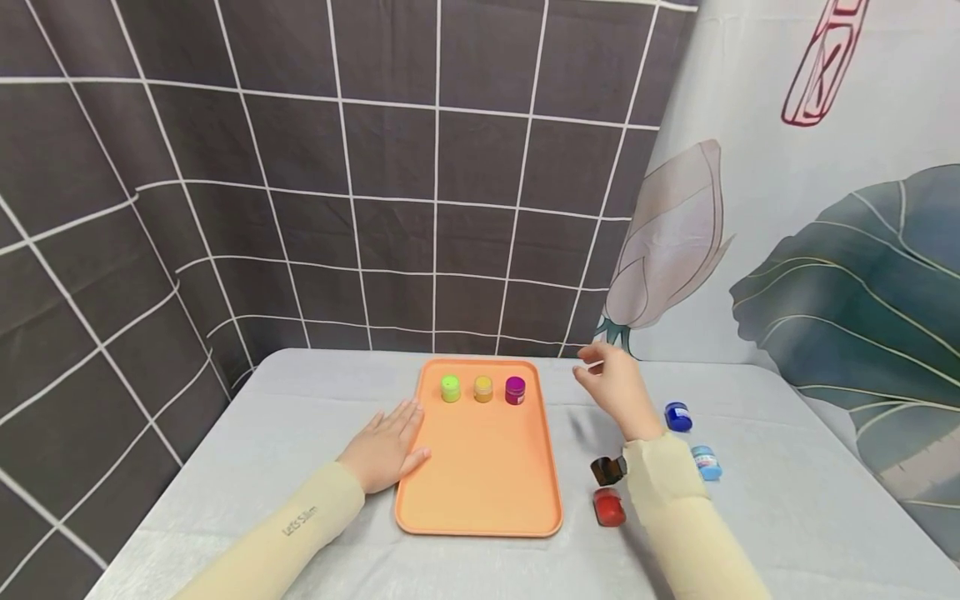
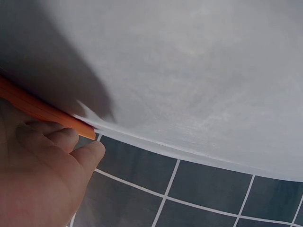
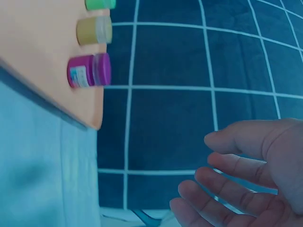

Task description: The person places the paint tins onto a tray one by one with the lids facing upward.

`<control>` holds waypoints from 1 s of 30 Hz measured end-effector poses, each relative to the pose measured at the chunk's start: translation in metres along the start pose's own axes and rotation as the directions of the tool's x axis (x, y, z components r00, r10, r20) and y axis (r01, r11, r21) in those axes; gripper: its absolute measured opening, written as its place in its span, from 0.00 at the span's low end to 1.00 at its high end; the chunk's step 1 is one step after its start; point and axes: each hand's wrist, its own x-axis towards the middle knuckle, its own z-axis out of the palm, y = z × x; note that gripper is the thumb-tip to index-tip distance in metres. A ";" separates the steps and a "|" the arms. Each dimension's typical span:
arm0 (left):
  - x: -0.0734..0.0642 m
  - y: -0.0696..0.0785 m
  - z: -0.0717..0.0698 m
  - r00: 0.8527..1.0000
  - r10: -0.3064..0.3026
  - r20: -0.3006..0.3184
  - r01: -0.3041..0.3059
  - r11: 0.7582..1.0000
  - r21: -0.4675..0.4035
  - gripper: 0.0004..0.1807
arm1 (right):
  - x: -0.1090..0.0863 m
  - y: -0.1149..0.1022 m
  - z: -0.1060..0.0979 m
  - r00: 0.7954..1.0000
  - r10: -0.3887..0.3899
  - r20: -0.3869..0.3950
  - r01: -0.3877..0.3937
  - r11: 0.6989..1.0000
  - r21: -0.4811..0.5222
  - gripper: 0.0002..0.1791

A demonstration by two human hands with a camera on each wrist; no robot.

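An orange tray (image 1: 480, 467) lies on the table, and my left hand (image 1: 384, 446) rests flat on its left rim. Along the tray's far end stand a green jar (image 1: 450, 388), a yellow jar (image 1: 483, 388) and a purple jar (image 1: 515, 390) in a row. My right hand (image 1: 617, 387) hovers to the right of the tray, fingers loosely bent and nothing between them. In the right wrist view the purple jar (image 3: 89, 71) is the jar nearest that hand. The left wrist view catches my left fingers against the tray's edge (image 2: 61, 119).
Right of the tray lie a red jar (image 1: 609, 507), a dark brown or black jar (image 1: 607, 471), a dark blue jar (image 1: 678, 417) and a light blue jar (image 1: 707, 462), the last partly behind the right sleeve. A dark gridded curtain (image 1: 390, 233) hangs behind the table.
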 end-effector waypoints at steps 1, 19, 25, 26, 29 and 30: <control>0.000 0.000 0.000 1.000 -0.002 0.002 0.002 1.000 0.000 0.39 | -0.002 0.001 -0.003 1.000 -0.001 -0.002 0.001 1.000 -0.002 0.14; -0.002 0.005 -0.005 1.000 -0.009 0.009 0.009 1.000 -0.015 0.38 | -0.022 0.042 -0.043 0.992 0.086 -0.094 -0.098 0.986 -0.137 0.17; -0.003 0.007 -0.007 1.000 -0.008 0.005 0.008 1.000 -0.024 0.38 | -0.026 0.058 -0.050 0.986 0.162 -0.045 -0.168 0.964 -0.208 0.18; -0.003 0.007 -0.007 1.000 -0.007 0.004 0.007 1.000 -0.024 0.38 | -0.026 0.061 -0.051 0.984 0.173 -0.034 -0.176 0.960 -0.218 0.18; -0.003 0.006 -0.007 1.000 -0.007 0.007 0.008 1.000 -0.020 0.37 | -0.025 0.070 -0.053 0.980 0.199 -0.005 -0.194 0.949 -0.249 0.18; -0.003 0.005 -0.007 1.000 -0.007 0.008 0.008 1.000 -0.015 0.37 | -0.025 0.072 -0.054 0.977 0.212 0.006 -0.204 0.944 -0.259 0.18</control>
